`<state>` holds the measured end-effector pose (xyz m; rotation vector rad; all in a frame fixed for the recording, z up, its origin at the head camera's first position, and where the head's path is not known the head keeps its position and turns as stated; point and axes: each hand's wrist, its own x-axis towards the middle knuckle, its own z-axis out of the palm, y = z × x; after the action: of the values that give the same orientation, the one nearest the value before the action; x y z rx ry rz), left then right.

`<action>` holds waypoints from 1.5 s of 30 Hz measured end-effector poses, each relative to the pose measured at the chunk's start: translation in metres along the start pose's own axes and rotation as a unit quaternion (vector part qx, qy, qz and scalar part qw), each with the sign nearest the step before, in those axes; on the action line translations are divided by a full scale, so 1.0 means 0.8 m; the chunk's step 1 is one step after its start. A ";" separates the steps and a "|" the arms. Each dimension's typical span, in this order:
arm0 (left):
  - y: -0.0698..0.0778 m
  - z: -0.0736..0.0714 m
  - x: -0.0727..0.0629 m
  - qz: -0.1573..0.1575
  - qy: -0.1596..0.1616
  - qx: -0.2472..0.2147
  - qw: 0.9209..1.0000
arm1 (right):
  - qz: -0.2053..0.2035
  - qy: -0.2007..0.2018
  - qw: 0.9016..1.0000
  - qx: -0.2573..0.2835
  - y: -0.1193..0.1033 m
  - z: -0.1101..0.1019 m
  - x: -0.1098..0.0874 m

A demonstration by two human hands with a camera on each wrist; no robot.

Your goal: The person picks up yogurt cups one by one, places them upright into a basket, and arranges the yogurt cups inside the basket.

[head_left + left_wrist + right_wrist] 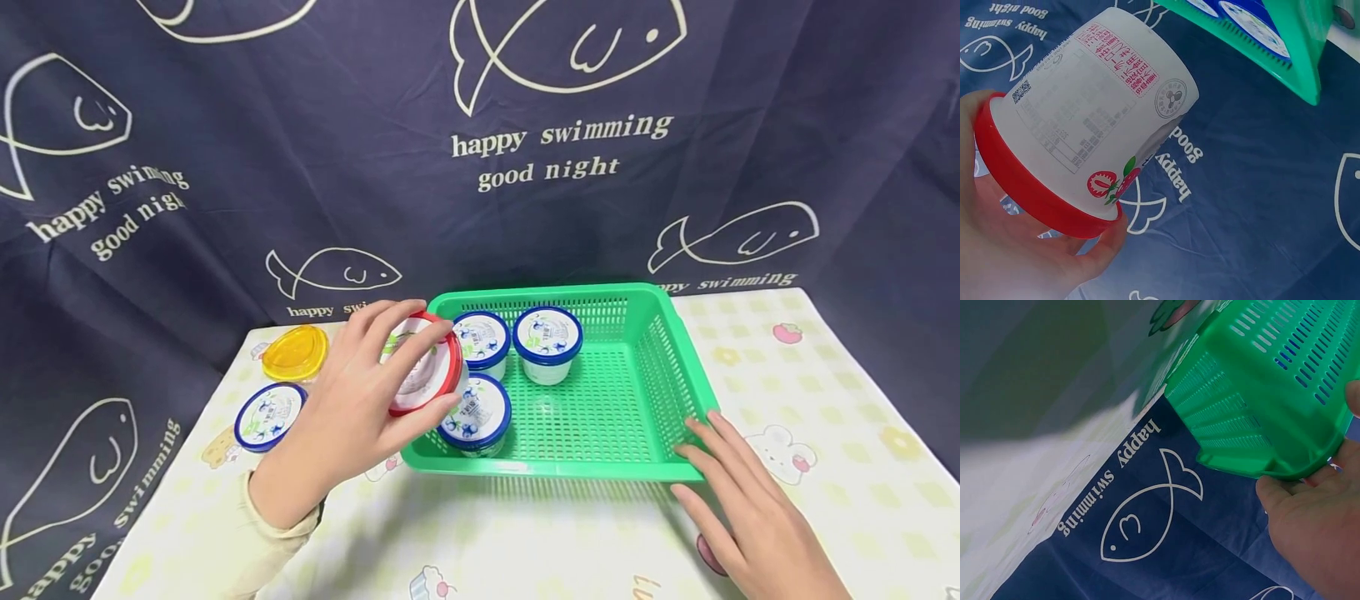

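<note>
Altogether three blue-lidded tubs [547, 335] in green basket [555, 468], left grip [356, 404] round red-lidded tub [1097, 106], right grip [757, 517] loose at rim [688, 358].

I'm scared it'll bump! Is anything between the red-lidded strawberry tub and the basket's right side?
Yes: three blueberry tubs stand in the left and middle of the green basket, between the strawberry tub and that side. Lifting over might work.

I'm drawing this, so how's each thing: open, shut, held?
Round white tub with red lid: closed, tilted, gripped by left hand.
Green rectangular plastic basket: upright, partly filled, right hand touching it.
Three round white, blue-lidded tubs: closed, inside.
Another blue-lidded tub: closed, outside.
Yellow-lidded container: closed, outside too.
Navy fish-print cloth: hanging.
</note>
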<state>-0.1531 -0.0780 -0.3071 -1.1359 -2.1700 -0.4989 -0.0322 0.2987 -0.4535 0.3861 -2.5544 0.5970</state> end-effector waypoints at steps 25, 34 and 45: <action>0.011 0.043 0.017 0.022 -0.041 -0.025 0.999 | -0.020 0.016 1.000 0.015 0.005 0.006 -0.004; 0.016 0.052 0.024 0.039 -0.032 -0.030 0.998 | -0.009 -0.003 1.000 0.005 0.003 0.002 -0.001; 0.020 0.067 0.030 0.053 -0.030 -0.037 0.997 | -0.012 0.006 1.000 0.009 0.003 0.002 -0.001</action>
<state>-0.1691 -0.0232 -0.3293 -1.3144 -2.1442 -0.5061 -0.0332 0.3000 -0.4558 0.4168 -2.5304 0.6115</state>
